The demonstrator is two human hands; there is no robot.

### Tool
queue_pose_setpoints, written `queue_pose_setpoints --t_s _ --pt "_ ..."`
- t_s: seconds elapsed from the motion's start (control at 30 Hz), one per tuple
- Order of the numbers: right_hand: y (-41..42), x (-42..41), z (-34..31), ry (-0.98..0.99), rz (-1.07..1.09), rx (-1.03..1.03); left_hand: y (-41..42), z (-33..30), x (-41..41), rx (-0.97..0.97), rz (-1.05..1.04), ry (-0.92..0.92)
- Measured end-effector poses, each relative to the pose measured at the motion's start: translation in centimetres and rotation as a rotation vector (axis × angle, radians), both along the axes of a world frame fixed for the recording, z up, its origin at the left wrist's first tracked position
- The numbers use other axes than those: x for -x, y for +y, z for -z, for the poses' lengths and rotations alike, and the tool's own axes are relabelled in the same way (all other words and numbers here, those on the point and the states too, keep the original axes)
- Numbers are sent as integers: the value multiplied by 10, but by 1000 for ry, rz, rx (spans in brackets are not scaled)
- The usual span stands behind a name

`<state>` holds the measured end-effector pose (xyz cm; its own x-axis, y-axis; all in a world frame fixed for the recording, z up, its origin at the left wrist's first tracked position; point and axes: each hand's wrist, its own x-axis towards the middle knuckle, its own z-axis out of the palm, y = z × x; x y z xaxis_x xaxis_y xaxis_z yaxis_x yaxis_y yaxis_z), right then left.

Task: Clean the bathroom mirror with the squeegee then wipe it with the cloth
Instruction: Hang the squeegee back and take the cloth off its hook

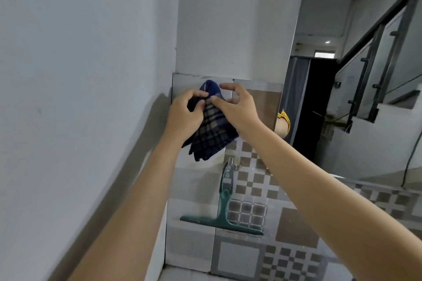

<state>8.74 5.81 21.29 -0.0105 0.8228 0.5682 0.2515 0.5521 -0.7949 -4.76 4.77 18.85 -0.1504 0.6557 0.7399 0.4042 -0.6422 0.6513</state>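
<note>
A dark blue and beige checked cloth (211,130) hangs against the tiled wall in front of me. My left hand (186,116) grips its upper left part with closed fingers. My right hand (237,107) pinches the cloth near the top with thumb and forefinger, the other fingers spread. Below, a green squeegee (220,219) hangs by its handle from a clear wall hook (229,167), blade down. The mirror (342,75) fills the right side and reflects a staircase and a dark doorway.
A white plaster wall (80,75) runs along the left, meeting the patterned wall tiles (253,191) in a corner. The mirror's left edge sits just right of my right wrist. A part of a person's arm shows in the mirror.
</note>
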Motion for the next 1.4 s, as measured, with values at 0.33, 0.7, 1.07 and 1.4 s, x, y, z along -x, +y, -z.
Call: queue_pose_setpoints --t_s 0.33,0.7,1.07,1.4 --pt "-26 -19 -42 -112 -304 -62 -26 -28 10 -10 20 -64" --pt "-96 -79 -61 -207 -589 141 -100 -27 0 52 449 -52" --pt "-152 -149 -49 -168 -566 122 -163 -1 -80 -59 184 -9" --pt "-186 -216 -28 -14 -491 124 -223 31 -168 492 505 -92"
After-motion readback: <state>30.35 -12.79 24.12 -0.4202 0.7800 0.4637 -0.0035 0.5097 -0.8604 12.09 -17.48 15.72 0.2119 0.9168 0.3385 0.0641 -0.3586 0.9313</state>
